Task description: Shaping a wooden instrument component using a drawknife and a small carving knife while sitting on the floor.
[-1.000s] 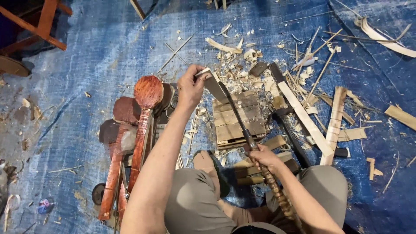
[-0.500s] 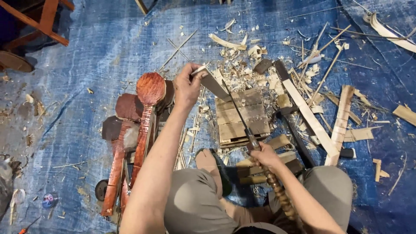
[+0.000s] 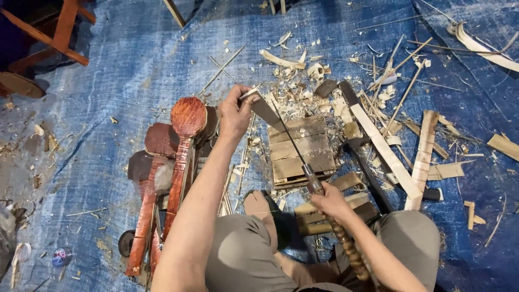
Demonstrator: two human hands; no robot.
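Observation:
My left hand [image 3: 235,112] pinches the far end of a thin pale wooden strip [image 3: 250,94], held out over the shavings. My right hand [image 3: 327,199] grips the wooden handle of a long dark knife [image 3: 281,127]; its blade runs up and left to the strip near my left fingers. A small slatted wooden block [image 3: 300,148] lies on the blue tarp under the blade. Just left of my left arm lie several reddish carved wooden spoon blanks [image 3: 184,140].
Blue tarp [image 3: 108,97] covers the floor. Pale shavings [image 3: 303,70] pile beyond the block. Split strips and planks [image 3: 389,151] lie to the right. A wooden stool's legs [image 3: 59,32] stand at far left. My knees [image 3: 411,238] fill the bottom.
The view has shifted slightly. Both hands keep their hold; the knife and strip stay in nearly the same place over the block.

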